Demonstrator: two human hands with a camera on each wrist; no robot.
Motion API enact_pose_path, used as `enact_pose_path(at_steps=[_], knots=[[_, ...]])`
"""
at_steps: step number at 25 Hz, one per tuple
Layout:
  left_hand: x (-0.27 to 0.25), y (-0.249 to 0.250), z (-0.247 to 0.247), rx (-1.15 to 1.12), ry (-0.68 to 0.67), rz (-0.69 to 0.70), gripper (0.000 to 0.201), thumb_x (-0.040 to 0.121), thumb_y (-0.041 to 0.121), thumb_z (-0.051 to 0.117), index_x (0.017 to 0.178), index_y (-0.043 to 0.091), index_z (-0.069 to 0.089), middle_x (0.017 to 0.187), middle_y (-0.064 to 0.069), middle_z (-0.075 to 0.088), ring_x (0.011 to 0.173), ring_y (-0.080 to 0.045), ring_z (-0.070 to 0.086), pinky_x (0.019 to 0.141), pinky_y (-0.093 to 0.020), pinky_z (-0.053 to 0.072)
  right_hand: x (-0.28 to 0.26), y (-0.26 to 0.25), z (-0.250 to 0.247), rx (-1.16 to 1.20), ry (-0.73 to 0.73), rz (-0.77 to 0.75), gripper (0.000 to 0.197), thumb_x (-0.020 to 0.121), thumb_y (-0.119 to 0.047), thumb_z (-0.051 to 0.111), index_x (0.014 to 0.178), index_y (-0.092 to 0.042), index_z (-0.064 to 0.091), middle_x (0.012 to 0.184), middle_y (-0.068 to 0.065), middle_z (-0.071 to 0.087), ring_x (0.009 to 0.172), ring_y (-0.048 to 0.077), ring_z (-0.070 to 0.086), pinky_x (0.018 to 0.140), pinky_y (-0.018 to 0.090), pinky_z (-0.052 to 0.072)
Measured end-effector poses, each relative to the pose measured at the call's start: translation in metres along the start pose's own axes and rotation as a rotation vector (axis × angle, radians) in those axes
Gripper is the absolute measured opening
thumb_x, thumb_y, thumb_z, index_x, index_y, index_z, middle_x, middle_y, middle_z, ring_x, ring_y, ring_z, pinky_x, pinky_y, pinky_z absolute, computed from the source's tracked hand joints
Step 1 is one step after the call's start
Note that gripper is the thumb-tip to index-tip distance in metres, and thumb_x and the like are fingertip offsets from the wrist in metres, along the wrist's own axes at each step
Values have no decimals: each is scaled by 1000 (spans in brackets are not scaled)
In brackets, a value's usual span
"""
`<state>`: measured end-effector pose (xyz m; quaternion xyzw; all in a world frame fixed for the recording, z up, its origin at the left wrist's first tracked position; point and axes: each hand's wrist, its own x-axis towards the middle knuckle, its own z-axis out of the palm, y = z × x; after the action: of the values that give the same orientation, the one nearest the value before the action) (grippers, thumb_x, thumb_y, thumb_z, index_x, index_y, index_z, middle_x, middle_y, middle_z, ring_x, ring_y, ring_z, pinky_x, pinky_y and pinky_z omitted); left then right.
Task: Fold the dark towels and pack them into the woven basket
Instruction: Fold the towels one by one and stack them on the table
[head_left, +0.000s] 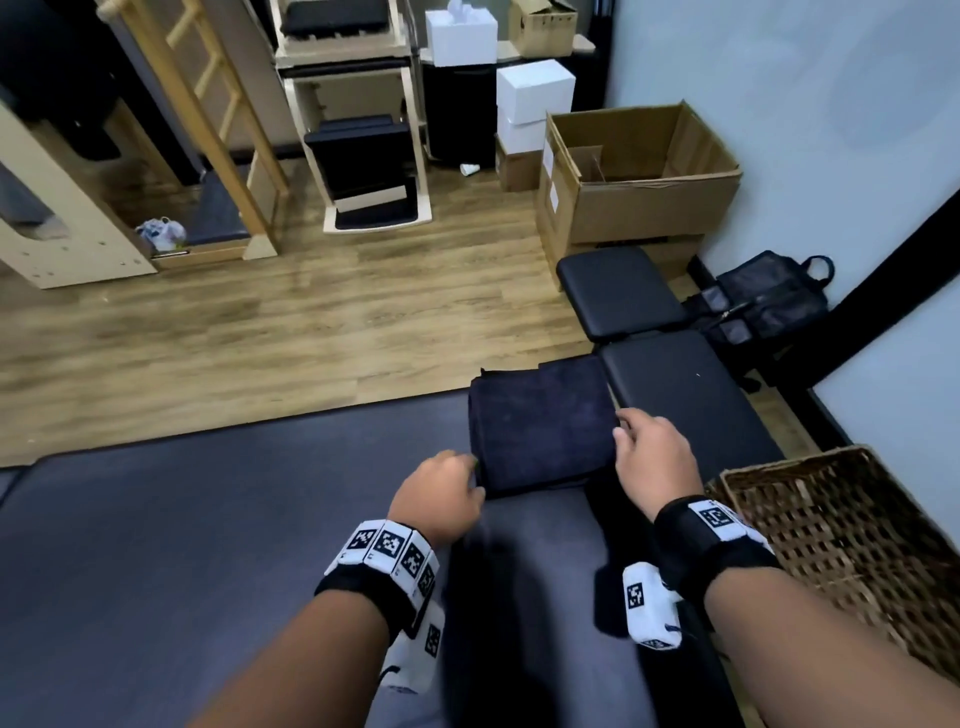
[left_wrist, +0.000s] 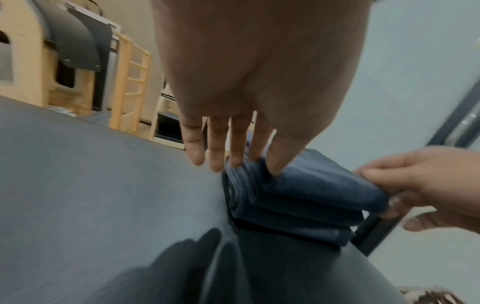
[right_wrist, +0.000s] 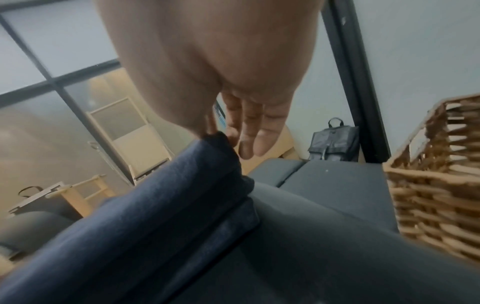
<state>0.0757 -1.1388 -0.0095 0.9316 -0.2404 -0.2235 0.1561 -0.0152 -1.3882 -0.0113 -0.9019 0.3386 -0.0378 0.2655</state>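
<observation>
Both forearms reach forward over the dark padded table, wrists banded with black straps and white marker blocks. The left hand sits at the near-left corner of the stack of folded dark towels; from the left wrist view its fingers run nearly straight and close together, tips at the stack's folded edge, the thumb pressing down into the top layer — pinching that layer. The right hand is at the stack's right edge, thumb on top and fingertips tucked under the uppermost towel, gripping its corner and raising it slightly off the layers below. In the right wrist view the remaining fingers hang loosely past the cloth edge. The woven basket stands just right of the right wrist — apart from the towels, its inside not clearly visible.
</observation>
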Motion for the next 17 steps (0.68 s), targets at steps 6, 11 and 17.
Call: enact_pose_path(at_steps=[6,11,17], knots=[[-109,-80,5,-310,-43,-222,11,86,26,64,87,16,70,89,-2,73,97,-22,67,79,-23,46,-51,-14,-3,-51,-147,149,12,86,-23,60,97,-19,58,106,16,66,103,39,62,80,34,42],[-281,-180,58,-450,36,-553,17,88,22,66,72,23,60,79,-1,66,94,-25,68,70,-24,40,-155,-56,66,-187,-567,-257,9,86,-34,71,90,-25,71,86,-7,72,97,20,70,79,23,44],[-502,-249,150,-637,60,-895,8,86,19,64,83,17,71,73,-5,68,76,-26,70,66,-25,47,-293,-108,141,-522,-819,-715,15,88,-39,66,97,-27,70,103,-2,74,102,22,68,86,26,46]])
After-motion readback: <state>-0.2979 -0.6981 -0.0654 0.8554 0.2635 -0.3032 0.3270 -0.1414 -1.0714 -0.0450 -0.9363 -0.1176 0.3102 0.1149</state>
